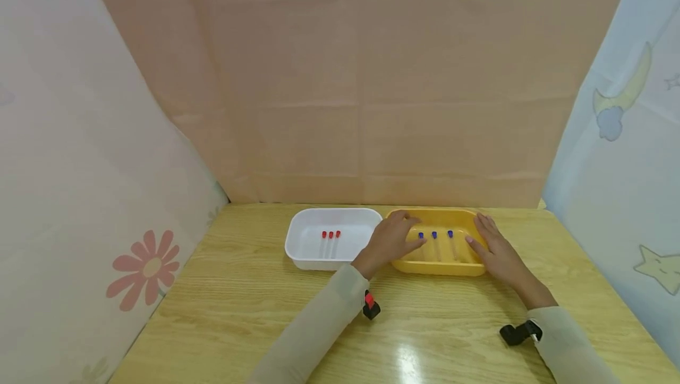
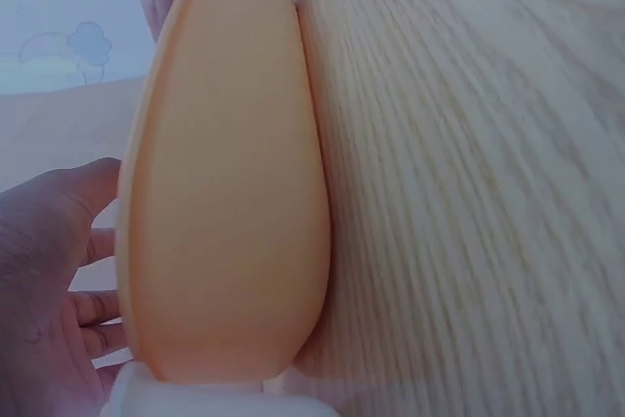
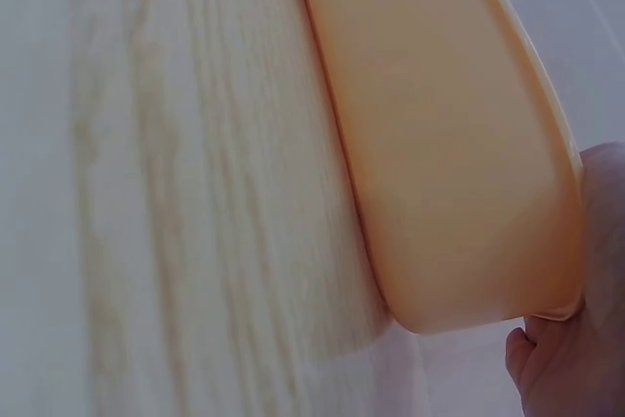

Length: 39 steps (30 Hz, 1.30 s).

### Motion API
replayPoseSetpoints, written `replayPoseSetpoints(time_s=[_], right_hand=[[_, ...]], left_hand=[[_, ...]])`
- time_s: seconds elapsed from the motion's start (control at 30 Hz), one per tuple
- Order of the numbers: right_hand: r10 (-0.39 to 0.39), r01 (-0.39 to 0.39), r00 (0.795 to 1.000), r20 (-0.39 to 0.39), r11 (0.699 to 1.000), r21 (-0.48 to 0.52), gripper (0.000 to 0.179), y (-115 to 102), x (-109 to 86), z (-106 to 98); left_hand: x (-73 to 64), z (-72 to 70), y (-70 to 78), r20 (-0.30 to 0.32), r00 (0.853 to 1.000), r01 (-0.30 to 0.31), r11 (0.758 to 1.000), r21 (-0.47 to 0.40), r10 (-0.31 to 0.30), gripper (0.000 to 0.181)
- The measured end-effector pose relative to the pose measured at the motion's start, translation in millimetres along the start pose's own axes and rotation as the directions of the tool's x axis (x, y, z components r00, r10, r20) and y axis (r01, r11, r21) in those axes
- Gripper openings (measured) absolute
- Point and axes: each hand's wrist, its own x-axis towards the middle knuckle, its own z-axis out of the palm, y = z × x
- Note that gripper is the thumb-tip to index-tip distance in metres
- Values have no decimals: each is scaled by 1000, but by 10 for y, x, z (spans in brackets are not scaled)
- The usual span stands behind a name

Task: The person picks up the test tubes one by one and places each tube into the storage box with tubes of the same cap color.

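Note:
A yellow plastic basin [image 1: 441, 268] stands on the table, with three clear sticks inside, each topped by a blue cap [image 1: 434, 235]. At its left end, my left hand [image 1: 390, 238] reaches over the rim with fingers loosely extended and the thumb spread above the inside. My right hand [image 1: 502, 257] straddles the right end's rim, thumb inside. In the right wrist view, a fingertip [image 3: 520, 351] curls outside the end wall. Close to the left of the yellow basin sits a white basin [image 1: 332, 265] holding three similar sticks with red caps [image 1: 331, 235].
The wooden table [image 1: 228, 313] carries both basins toward its back edge. Behind them rises a brown paper backdrop [image 1: 361, 107], and patterned sheets [image 1: 106, 166] hang at both sides. Black camera mounts [image 1: 372, 307] stick out from the wrists.

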Motion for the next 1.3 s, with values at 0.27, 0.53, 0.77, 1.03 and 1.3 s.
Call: replayPoseSetpoints(time_s=[0.27,0.53,0.77,1.03,1.3], right_hand=[[7,-7,1000,4,1000,14,66,16,-37,-40],[32,-33,999,39,999,37,66,18,-52,-95],[22,-27,998,58,997,78,65,13,-79,-123],[-8,7,999,42,1000,26,62,38,-77,-150],[-39,39,999,14,999,-11,61,-14,-101,-225]], left_hand=[[-116,-133,38,-17,999,-39,999,-13,39,55],[-242,-299,-13,-29,1000,-3,1000,5,3,58],[-359,-491,-94,-47,998,35,999,-4,-35,61],[-459,-527,-239,-37,997,71,997,18,-71,68],[-578,-551,-441,-73,993,91,996,7,-90,73]])
